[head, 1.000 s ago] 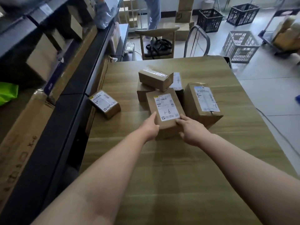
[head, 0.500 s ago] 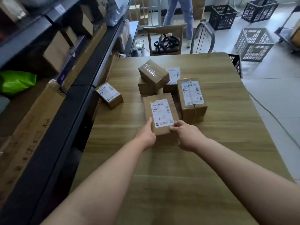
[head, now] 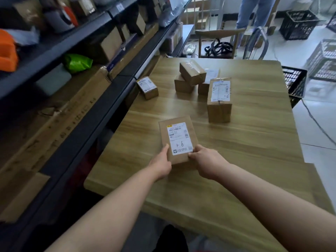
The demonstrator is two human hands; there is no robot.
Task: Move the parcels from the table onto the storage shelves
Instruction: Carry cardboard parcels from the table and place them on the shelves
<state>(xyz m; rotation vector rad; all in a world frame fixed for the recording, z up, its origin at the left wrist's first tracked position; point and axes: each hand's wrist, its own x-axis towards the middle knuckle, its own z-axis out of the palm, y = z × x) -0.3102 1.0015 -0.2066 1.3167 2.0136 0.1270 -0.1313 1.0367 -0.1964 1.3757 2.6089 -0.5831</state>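
A flat brown parcel [head: 177, 128] with a white label marked "1-6" is held between both hands above the wooden table [head: 254, 160]. My left hand [head: 161, 165] grips its near left corner and my right hand [head: 207, 162] grips its near right corner. Farther back on the table stand a taller labelled parcel [head: 219, 100], a small pile of parcels [head: 191, 75] and a single small parcel [head: 147, 87] by the left edge. Dark metal storage shelves [head: 87, 110] run along the left, holding boxes and bags.
A green bag [head: 77, 62] and an orange item [head: 7, 50] lie on the shelves. Behind the table are a wooden chair [head: 218, 42], black crates [head: 298, 24] and a person's legs [head: 254, 11]. Another black crate [head: 294, 84] sits at the table's right side.
Both hands have drawn the labelled parcel toward me, away from the pile and the taller parcel. The view has pulled back and the table's near edge now shows.
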